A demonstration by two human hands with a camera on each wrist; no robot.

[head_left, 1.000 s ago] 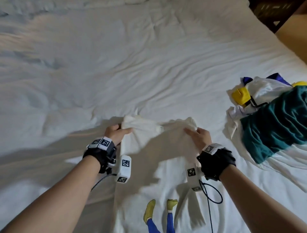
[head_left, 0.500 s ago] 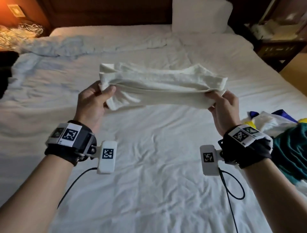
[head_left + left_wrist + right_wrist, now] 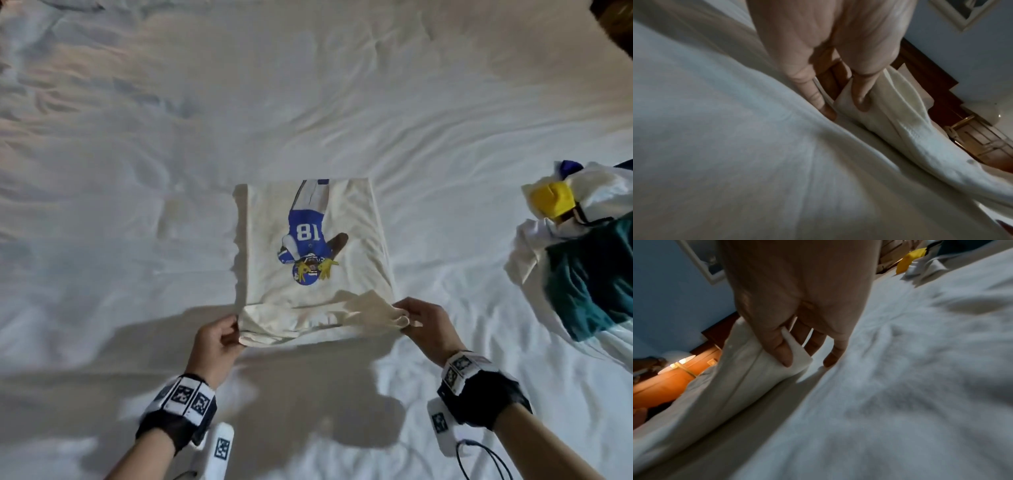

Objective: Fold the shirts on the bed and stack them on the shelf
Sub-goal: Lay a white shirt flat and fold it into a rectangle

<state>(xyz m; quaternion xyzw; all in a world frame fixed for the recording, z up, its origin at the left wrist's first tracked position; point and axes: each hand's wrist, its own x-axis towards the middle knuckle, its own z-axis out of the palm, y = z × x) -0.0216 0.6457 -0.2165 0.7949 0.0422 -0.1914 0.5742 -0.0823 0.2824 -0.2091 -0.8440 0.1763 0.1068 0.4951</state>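
Note:
A cream shirt [image 3: 346,246] with a blue football player print, number 18, lies folded into a rectangle on the white bed [image 3: 137,171]. Its near edge is lifted slightly off the sheet. My left hand [image 3: 230,329] pinches the near left corner, and my right hand [image 3: 408,318] pinches the near right corner. In the left wrist view the thumb and fingers [image 3: 861,97] pinch the cream cloth [image 3: 920,138]. In the right wrist view the thumb [image 3: 781,352] presses a fold of the shirt [image 3: 731,373] against the fingers.
A pile of unfolded shirts [image 3: 592,260], teal, white, yellow and blue, lies at the right edge of the bed. A dark wooden piece of furniture [image 3: 616,20] shows at the top right corner. The shelf is out of view.
The shirt was held up in the air by both hands half a second ago. Now it lies on the bed, print side up, with both hands still pinching its near corners.

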